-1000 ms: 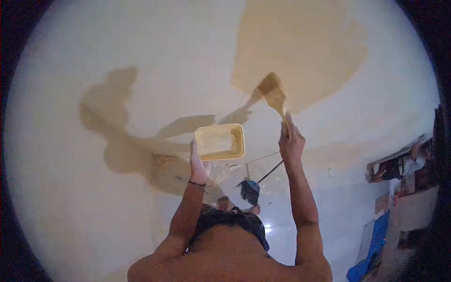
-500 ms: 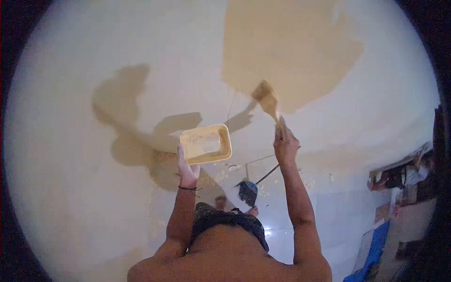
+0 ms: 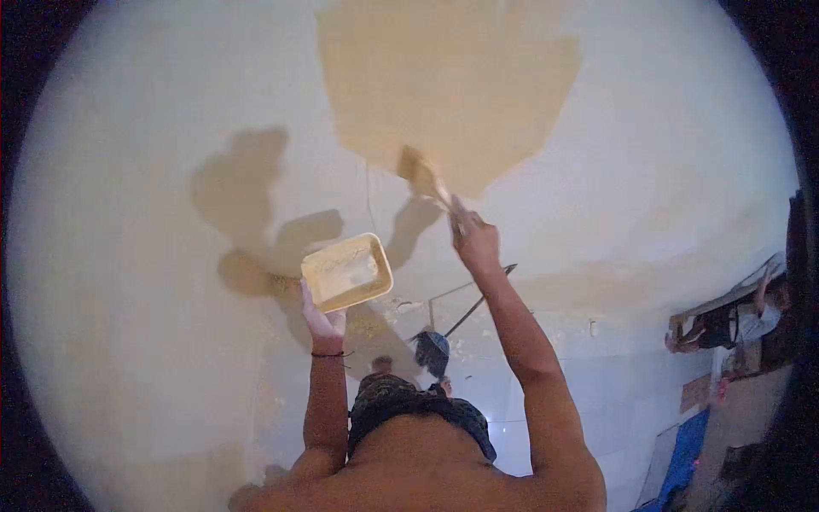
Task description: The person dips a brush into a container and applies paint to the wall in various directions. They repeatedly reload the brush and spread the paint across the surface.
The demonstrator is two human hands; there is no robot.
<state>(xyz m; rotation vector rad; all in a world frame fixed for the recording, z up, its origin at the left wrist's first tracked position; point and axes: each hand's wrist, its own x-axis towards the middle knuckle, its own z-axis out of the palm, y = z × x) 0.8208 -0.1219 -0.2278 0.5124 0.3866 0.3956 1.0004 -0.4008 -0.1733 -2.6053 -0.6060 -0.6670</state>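
Note:
My right hand (image 3: 476,241) is closed around the handle of a wide paintbrush (image 3: 425,179). Its bristles lie at the lower left edge of a tan painted patch (image 3: 452,85) on the pale wall (image 3: 648,136). In my left hand (image 3: 322,320), pale smears on its skin, is a shallow yellow rectangular tub (image 3: 348,271). Thumb and fingers support the tub from its lower left side, and its open top faces me. A thin coating of paint shows inside it. My shadow falls on the wall behind the tub.
A dark bluish rounded object (image 3: 432,352) stands on the floor near my feet, close to a thin dark rod (image 3: 478,305). At the far right another person (image 3: 755,320) is visible near a blue sheet (image 3: 687,456). Pale tiles (image 3: 589,384) cover the floor.
The brush and my right hand have shifted left along the patch's lower edge. The tub has moved slightly left and tilted. The whole view has turned, so the patch appears further left.

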